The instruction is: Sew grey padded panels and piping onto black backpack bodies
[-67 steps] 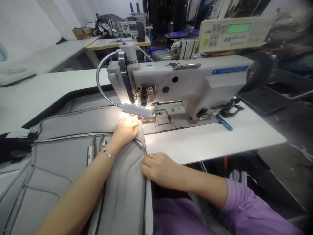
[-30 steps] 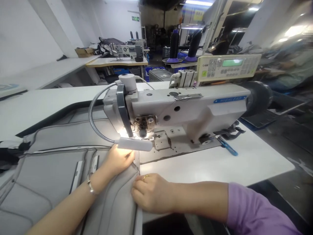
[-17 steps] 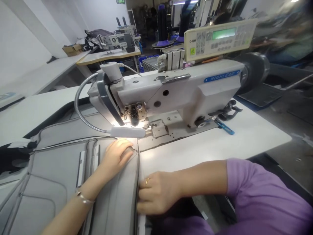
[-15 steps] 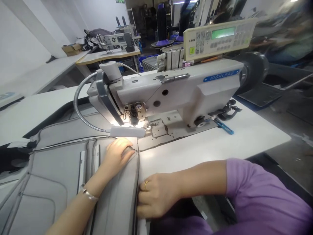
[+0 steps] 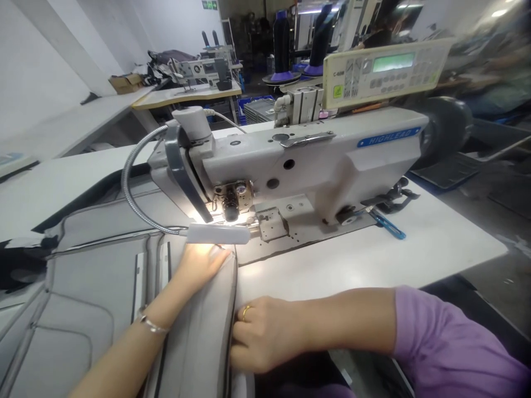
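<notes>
A large grey fabric panel (image 5: 207, 326) with dark edging lies across the table's left side, its far end at the sewing machine (image 5: 298, 160). My left hand (image 5: 202, 264) rests flat on the panel near the needle area, thumb stretched toward the edge. The white lamp head (image 5: 218, 234) hides its fingertips. Closer to me, my right hand (image 5: 259, 334) has its fingers curled round the panel's right edge, with a gold ring on one finger. The lamp lights the presser area, but the needle itself is hard to make out.
A blue-handled tool (image 5: 389, 224) lies on the white table (image 5: 352, 254) beside the machine base. The control panel (image 5: 385, 72) sits above the machine, near two dark thread cones (image 5: 281, 47). Another sewing machine (image 5: 194, 72) stands on a table behind.
My left hand has slid slightly forward, so the lamp now covers its fingers. My right hand keeps its hold on the panel edge. The camera view has shifted a little.
</notes>
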Available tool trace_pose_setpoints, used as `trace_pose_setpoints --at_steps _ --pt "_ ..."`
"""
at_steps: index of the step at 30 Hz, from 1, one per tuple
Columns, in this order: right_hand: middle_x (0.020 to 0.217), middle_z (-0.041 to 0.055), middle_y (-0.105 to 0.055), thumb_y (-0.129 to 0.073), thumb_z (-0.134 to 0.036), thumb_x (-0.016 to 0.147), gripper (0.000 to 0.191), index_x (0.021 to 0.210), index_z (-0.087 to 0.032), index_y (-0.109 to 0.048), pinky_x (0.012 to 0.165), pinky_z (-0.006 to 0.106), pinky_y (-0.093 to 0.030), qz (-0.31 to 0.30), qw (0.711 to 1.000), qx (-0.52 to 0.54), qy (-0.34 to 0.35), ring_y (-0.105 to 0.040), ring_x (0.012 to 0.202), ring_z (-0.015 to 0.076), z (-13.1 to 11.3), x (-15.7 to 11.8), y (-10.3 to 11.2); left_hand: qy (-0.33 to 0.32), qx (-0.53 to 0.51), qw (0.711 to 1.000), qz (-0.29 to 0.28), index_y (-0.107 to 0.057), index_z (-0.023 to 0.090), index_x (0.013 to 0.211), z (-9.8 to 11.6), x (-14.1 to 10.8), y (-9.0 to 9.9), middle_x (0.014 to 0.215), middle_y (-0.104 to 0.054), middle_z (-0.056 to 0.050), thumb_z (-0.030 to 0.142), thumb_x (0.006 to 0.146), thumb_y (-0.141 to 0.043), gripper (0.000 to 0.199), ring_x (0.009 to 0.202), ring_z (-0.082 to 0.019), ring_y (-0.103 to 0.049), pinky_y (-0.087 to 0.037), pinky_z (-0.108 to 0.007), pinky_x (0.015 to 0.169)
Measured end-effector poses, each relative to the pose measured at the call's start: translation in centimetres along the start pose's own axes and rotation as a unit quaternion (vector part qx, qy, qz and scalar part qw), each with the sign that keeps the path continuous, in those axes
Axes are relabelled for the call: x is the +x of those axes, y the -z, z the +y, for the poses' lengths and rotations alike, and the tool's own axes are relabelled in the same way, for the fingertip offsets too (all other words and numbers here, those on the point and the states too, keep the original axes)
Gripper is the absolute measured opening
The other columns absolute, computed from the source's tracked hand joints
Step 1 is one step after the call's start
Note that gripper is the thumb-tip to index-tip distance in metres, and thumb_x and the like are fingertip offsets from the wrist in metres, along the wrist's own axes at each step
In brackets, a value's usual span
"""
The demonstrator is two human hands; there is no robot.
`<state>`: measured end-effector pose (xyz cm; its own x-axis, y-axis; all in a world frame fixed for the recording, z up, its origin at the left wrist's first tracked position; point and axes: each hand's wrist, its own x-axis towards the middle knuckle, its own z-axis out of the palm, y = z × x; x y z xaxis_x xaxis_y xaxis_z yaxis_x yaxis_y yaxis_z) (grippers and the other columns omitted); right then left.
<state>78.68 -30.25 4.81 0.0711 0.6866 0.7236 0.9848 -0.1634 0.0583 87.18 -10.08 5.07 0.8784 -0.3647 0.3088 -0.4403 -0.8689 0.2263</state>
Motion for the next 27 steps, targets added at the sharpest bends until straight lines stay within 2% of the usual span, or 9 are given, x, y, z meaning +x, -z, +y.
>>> trace_pose_setpoints --at_steps 4,8,10,13,14,18,22,27 --pt "0.05 -0.0023 -0.035 -0.053 -0.014 0.069 0.023 0.053 -0.019 -0.037 0.041 0.025 -0.023 -0.028 0.999 -0.013 -0.017 -0.034 0.043 0.0121 0.4 0.0 -0.3 0.015 -0.003 0.999 0.031 -0.066 0.018 0.097 -0.5 1.0 -0.4 0.1 -0.07 -0.008 0.045 0.082 -0.051 0.035 0.099 -0.029 -0.062 -0.048 -0.041 0.09" --pt "0.052 -0.0022 -0.038 -0.052 -0.014 0.071 0.02 0.056 -0.02 -0.041 0.042 0.026 -0.026 -0.065 0.997 -0.019 -0.034 -0.036 0.044 0.0127 0.8 -0.4 -0.6 0.034 -0.028 0.998 0.048 -0.068 0.018 0.092 -0.2 1.4 -0.1 0.096 -0.071 -0.005 0.042 0.083 -0.052 0.03 0.095 -0.025 -0.063 -0.049 -0.037 0.089" --pt "0.053 -0.0021 -0.039 -0.052 -0.013 0.071 0.019 0.056 -0.019 -0.041 0.042 0.026 -0.026 -0.073 0.997 -0.023 -0.029 -0.038 0.044 0.0124 0.9 -0.5 -0.5 0.0 -0.015 1.0 0.014 -0.069 0.02 0.095 0.5 0.9 0.8 0.095 -0.071 -0.005 0.041 0.086 -0.048 0.031 0.091 -0.024 -0.063 -0.049 -0.036 0.086" --pt "0.052 -0.0022 -0.039 -0.052 -0.012 0.069 0.024 0.053 -0.019 -0.036 0.041 0.025 -0.024 -0.065 0.998 -0.017 -0.004 -0.039 0.044 0.0116 0.9 -0.4 0.0 -0.074 0.061 0.992 -0.083 -0.063 0.026 0.112 1.9 -0.5 2.4 0.097 -0.067 -0.006 0.04 0.089 -0.043 0.033 0.088 -0.025 -0.06 -0.048 -0.038 0.079" --pt "0.051 -0.0024 -0.038 -0.053 -0.012 0.068 0.026 0.052 -0.019 -0.034 0.041 0.025 -0.023 -0.063 0.998 -0.013 0.006 -0.039 0.043 0.0112 0.9 -0.3 0.1 -0.085 0.086 0.988 -0.098 -0.061 0.027 0.116 2.3 -1.0 2.7 0.098 -0.065 -0.007 0.04 0.089 -0.043 0.035 0.089 -0.025 -0.059 -0.047 -0.039 0.078" --pt "0.048 -0.0031 -0.035 -0.054 -0.011 0.066 0.028 0.05 -0.018 -0.032 0.041 0.024 -0.023 -0.074 0.997 -0.006 0.017 -0.037 0.042 0.0102 0.7 0.1 0.4 -0.091 0.132 0.984 -0.078 -0.059 0.025 0.119 2.8 -1.9 2.7 0.099 -0.061 -0.01 0.036 0.088 -0.044 0.036 0.092 -0.027 -0.055 -0.045 -0.04 0.08" --pt "0.047 -0.0024 -0.035 -0.053 -0.011 0.065 0.026 0.05 -0.019 -0.033 0.041 0.024 -0.023 -0.085 0.996 -0.004 0.002 -0.035 0.042 0.0106 0.8 0.0 0.1 -0.096 0.142 0.984 -0.056 -0.057 0.028 0.121 2.4 -1.5 1.9 0.103 -0.062 -0.009 0.035 0.086 -0.047 0.037 0.096 -0.027 -0.055 -0.043 -0.041 0.084" --pt "0.052 -0.0006 -0.04 -0.052 -0.011 0.066 0.024 0.052 -0.019 -0.036 0.043 0.026 -0.023 -0.101 0.995 0.007 -0.021 -0.034 0.045 0.0121 1.1 -0.4 -0.2 -0.075 0.143 0.985 -0.056 -0.056 0.03 0.121 2.1 -0.9 1.6 0.108 -0.064 -0.008 0.034 0.086 -0.046 0.037 0.102 -0.028 -0.055 -0.042 -0.043 0.086"
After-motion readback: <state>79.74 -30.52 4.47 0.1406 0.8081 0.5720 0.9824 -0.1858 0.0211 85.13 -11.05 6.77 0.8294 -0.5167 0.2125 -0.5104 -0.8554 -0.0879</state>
